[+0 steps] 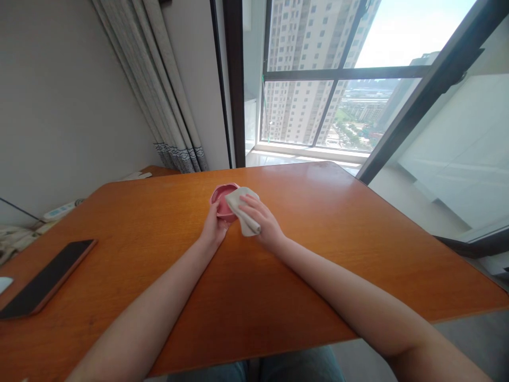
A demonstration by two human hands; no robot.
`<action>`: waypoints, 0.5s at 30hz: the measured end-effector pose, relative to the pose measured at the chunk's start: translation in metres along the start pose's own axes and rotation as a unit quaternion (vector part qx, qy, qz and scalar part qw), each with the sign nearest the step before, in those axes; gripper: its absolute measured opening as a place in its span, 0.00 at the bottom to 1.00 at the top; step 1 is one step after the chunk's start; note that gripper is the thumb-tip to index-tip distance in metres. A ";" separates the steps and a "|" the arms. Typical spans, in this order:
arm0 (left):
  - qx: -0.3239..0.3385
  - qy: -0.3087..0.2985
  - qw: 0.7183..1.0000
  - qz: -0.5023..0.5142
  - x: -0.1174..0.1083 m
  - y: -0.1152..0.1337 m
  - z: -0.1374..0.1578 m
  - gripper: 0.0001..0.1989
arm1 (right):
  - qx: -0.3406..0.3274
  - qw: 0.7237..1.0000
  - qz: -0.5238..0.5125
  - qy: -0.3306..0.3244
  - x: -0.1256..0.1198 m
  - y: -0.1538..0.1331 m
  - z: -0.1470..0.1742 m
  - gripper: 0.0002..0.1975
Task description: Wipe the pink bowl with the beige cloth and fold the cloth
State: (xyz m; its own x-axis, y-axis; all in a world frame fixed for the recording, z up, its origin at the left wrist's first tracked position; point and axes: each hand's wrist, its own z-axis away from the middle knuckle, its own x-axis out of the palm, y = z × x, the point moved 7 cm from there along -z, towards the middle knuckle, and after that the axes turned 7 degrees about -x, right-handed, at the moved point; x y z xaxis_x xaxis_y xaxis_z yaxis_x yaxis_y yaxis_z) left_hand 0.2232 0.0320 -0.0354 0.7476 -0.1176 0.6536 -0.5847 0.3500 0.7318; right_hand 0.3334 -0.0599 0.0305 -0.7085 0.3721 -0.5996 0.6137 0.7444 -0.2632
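Note:
My left hand (215, 225) grips a small pink bowl (223, 197) by its near left side, thumb over the rim. The bowl is tilted so that part of its inside faces me. In my right hand (264, 218) is a pale grey-white cloth (243, 204), held under the fingers. The cloth overlaps the bowl's right side and hides part of it; its lower end hangs toward me. Both hands are close together above the middle of the table.
The brown wooden table (318, 223) spreads out under my arms. A dark flat pad (47, 278) lies at the left, with part of a white object (5, 284) beside it. A power strip (61, 210) sits beyond the left edge. Behind are a curtain (159, 95) and a window (310, 106).

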 end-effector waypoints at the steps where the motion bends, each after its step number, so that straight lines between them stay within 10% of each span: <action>1: 0.001 0.008 1.000 0.005 -0.001 0.000 0.000 0.17 | 0.051 0.997 -0.014 0.064 -0.013 0.010 0.001 0.24; 4: -0.004 0.019 1.000 0.005 0.000 -0.005 0.001 0.15 | 0.154 0.969 -0.045 0.186 -0.036 0.034 0.007 0.24; 15: -0.012 -0.031 0.998 0.045 0.011 -0.010 0.004 0.17 | 0.253 0.939 -0.186 0.137 0.043 0.030 0.024 0.28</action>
State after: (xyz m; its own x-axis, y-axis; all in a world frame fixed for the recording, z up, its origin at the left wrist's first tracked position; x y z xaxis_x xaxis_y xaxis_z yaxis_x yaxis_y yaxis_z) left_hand 0.2359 0.0235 -0.0349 0.6708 -0.1422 0.7279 -0.6405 0.3838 0.6652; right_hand 0.3301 -0.0350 -0.0213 -0.9271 0.3192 -0.1962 0.3441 0.5180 -0.7831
